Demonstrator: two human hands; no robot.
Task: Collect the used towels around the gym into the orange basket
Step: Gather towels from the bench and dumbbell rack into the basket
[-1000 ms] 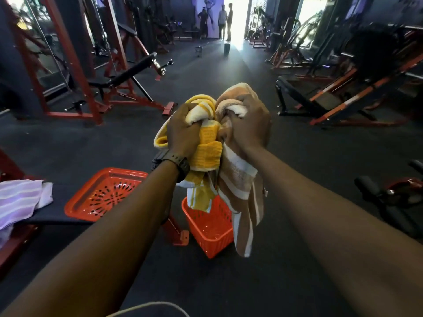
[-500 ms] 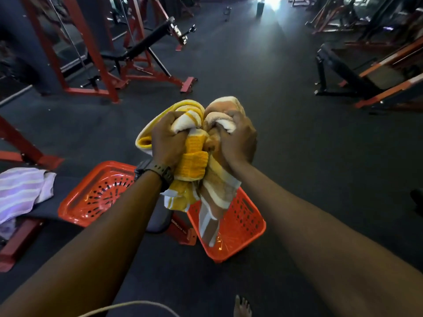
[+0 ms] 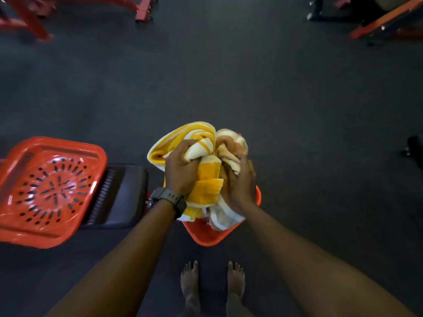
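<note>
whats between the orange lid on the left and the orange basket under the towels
In the head view, the dark padded bench end lies between the orange lid and the orange basket, with the left hand's watch above its edge.

Single view only, head-worn camera, wide-angle. It looks almost straight down from standing height onto the dark gym floor (image 3: 274, 99). Landmark: orange basket (image 3: 207, 237), sitting just below frame centre, close under the lens. Nearer the camera than the basket: two bare feet (image 3: 190, 280) at the bottom edge. Left of the basket: a second orange basket (image 3: 49, 191), nearer the lens. Beyond the basket, at the top edge: red machine frames (image 3: 143, 10), far off, edges bowed by lens.
</note>
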